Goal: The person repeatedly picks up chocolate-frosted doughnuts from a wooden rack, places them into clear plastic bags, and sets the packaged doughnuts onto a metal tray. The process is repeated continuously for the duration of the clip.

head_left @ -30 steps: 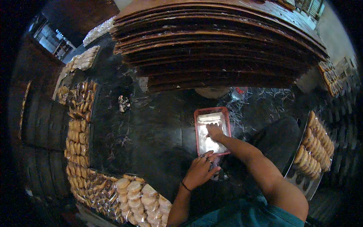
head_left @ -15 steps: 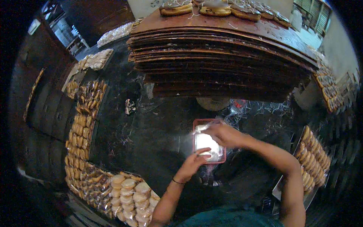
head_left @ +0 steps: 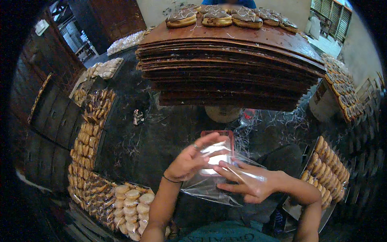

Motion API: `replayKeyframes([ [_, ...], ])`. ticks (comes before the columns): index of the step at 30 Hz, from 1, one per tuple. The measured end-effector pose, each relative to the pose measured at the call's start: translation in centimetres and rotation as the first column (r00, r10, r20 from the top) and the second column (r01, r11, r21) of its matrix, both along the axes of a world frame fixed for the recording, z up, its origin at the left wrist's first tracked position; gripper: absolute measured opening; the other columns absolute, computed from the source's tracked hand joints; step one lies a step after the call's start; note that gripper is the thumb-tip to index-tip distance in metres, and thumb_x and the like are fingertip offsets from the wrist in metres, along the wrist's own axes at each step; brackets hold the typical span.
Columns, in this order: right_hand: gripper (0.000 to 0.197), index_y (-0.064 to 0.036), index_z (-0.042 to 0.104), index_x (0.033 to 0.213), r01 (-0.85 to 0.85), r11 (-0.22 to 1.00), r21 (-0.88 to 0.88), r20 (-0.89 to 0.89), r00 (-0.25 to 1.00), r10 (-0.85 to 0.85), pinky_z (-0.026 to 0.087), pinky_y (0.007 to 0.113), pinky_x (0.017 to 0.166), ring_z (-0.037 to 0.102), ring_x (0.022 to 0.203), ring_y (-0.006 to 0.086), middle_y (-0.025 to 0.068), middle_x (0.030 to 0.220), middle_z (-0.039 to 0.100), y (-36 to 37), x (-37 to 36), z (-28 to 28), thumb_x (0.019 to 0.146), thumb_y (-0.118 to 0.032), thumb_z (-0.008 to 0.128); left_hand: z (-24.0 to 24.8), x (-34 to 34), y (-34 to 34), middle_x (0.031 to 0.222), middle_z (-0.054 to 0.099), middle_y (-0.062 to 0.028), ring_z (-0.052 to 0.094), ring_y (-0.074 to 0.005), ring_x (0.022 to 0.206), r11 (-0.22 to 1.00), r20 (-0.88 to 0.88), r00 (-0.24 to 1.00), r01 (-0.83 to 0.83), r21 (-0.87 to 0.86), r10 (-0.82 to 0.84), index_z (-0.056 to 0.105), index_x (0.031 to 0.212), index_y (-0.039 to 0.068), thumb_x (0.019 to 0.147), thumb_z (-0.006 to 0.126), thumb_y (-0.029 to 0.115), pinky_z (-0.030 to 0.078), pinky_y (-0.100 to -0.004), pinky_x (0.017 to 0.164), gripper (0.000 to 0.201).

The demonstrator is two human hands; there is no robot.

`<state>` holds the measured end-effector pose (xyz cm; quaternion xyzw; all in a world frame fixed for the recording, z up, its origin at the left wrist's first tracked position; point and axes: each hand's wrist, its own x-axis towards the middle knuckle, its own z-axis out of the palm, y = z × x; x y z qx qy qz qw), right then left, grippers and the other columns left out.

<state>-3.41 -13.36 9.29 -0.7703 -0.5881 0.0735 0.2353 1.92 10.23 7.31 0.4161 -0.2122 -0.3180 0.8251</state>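
A clear plastic bag (head_left: 213,192) spreads loosely below and between my hands, low in front of me. My right hand (head_left: 252,183) is at the bag with its fingers spread, and the shiny film covers part of the back of the hand. My left hand (head_left: 187,161), with a dark band at the wrist, reaches in from the other side, its fingers stretched out beside the film. Behind the hands stands a small red basket (head_left: 230,139) holding a bright, glossy stack of clear bags (head_left: 222,160), partly hidden by my fingers.
Stacked boards (head_left: 234,72) rise ahead, topped with iced doughnuts (head_left: 217,18); a person in blue is behind. Wrapped pastries (head_left: 86,141) line the left. Trays of doughnuts (head_left: 326,171) stand right. A bucket (head_left: 322,101), bottle (head_left: 247,117) and crumpled scrap (head_left: 138,117) are also there.
Both hands were over the basket; now a clear bag is out, spread nearer me. My right hand has come back and down with film over it; my left has moved up and left.
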Motion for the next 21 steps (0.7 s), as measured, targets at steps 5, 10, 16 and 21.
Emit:
replayKeyframes([
  [5,0.050,-0.0101,0.043,0.127,0.166,0.951,0.261,0.020,0.984,-0.177,0.031,0.050,0.102,0.030,0.128,0.0445,0.0297,0.141,0.020,0.8,-0.7,0.1,0.081,-0.019,0.059,0.8,-0.7,-0.4,0.145,0.020,-0.0191,0.031,-0.0395,0.129,0.999,0.083,0.996,0.027,-0.043,-0.023,0.025,0.140,0.013,0.079,0.065,0.013,0.036,-0.0492,0.099,0.074],
  [10,0.061,-0.0120,0.051,0.123,0.259,0.899,0.352,-0.043,0.964,-0.261,0.040,0.041,0.095,0.045,0.115,0.0383,0.0278,0.139,0.025,2.4,-1.6,-2.7,0.069,-0.017,0.077,2.3,-2.6,-2.0,0.149,0.010,-0.0146,0.020,-0.0343,0.134,0.988,0.167,0.975,0.153,-0.038,-0.145,0.014,0.144,0.015,0.077,0.069,0.028,0.027,-0.0492,0.105,0.087],
  [16,0.065,-0.0122,0.051,0.125,0.519,0.668,0.533,-0.353,0.854,-0.383,0.030,0.043,0.102,0.037,0.125,0.0336,0.0170,0.146,0.021,4.2,-1.4,-1.4,0.067,-0.028,0.078,-1.5,-5.0,-2.5,0.150,0.002,-0.0134,0.010,-0.0354,0.136,0.916,0.239,0.948,-0.103,-0.387,0.208,0.008,0.144,0.023,0.044,0.080,0.061,0.022,-0.0505,0.106,0.129],
  [21,0.053,-0.0075,0.043,0.131,0.519,0.827,0.214,-0.413,0.816,-0.405,0.026,0.042,0.106,0.022,0.134,0.0334,0.0172,0.141,0.032,5.5,-0.4,-1.1,0.085,-0.031,0.059,-1.8,-5.7,-4.2,0.132,0.040,-0.0118,0.045,-0.0318,0.119,0.758,-0.146,0.799,-0.601,-0.255,0.584,0.045,0.119,0.002,0.083,0.061,0.028,0.037,-0.0472,0.099,0.047],
])
